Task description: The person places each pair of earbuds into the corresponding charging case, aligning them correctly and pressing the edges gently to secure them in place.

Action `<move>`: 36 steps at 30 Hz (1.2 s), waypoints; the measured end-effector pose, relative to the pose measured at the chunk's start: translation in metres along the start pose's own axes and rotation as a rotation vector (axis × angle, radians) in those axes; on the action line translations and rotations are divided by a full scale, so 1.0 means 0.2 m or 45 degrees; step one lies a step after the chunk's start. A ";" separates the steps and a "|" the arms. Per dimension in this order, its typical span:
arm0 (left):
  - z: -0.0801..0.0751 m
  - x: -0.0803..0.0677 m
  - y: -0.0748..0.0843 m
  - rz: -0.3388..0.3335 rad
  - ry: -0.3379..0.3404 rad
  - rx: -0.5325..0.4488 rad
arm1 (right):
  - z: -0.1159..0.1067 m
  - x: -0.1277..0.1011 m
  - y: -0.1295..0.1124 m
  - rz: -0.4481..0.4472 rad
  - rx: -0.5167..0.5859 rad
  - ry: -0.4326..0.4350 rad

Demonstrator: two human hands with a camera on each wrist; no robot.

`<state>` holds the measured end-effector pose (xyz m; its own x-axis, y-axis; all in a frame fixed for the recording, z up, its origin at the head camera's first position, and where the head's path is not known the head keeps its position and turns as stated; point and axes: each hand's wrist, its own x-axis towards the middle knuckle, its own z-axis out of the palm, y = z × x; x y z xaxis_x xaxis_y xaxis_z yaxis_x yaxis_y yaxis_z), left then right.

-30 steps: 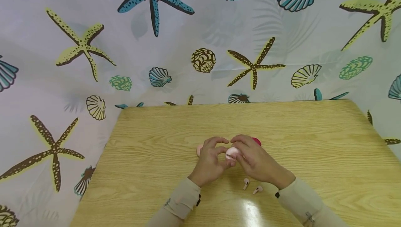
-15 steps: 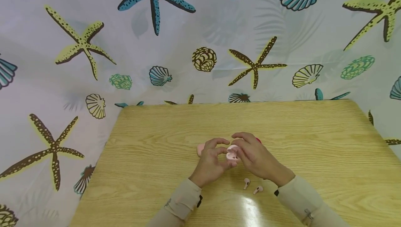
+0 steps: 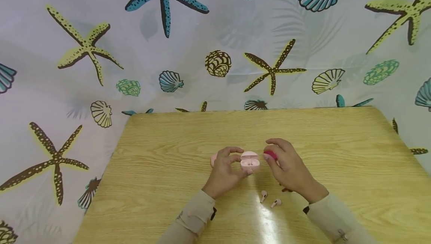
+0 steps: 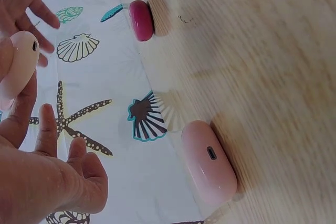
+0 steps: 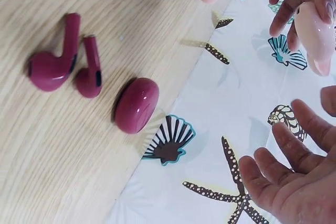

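The left hand (image 3: 226,169) pinches the open pink case (image 3: 250,160) just above the counter (image 3: 336,154), with the right hand (image 3: 286,165), fingers loosely spread and empty, at its 3 o'clock: steady the case before fetching the pink earbuds (image 3: 270,200) at 5 o'clock.

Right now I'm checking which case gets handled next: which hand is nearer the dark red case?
Right. The right hand hovers open just above the dark red case. The left hand is further off, holding the open pink case.
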<state>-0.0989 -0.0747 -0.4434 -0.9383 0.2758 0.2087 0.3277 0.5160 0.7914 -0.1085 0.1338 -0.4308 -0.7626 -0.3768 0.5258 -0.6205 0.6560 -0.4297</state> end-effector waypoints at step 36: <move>0.01 0.02 0.02 -0.115 -0.035 -0.113 | 0.11 -0.27 0.06 -0.015 -0.092 -0.660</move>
<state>-0.1012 -0.0698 -0.4399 -0.9597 0.2543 0.1193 0.2297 0.4663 0.8543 -0.0785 0.1482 -0.4811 -0.7574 -0.6467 0.0901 -0.6294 0.6863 -0.3644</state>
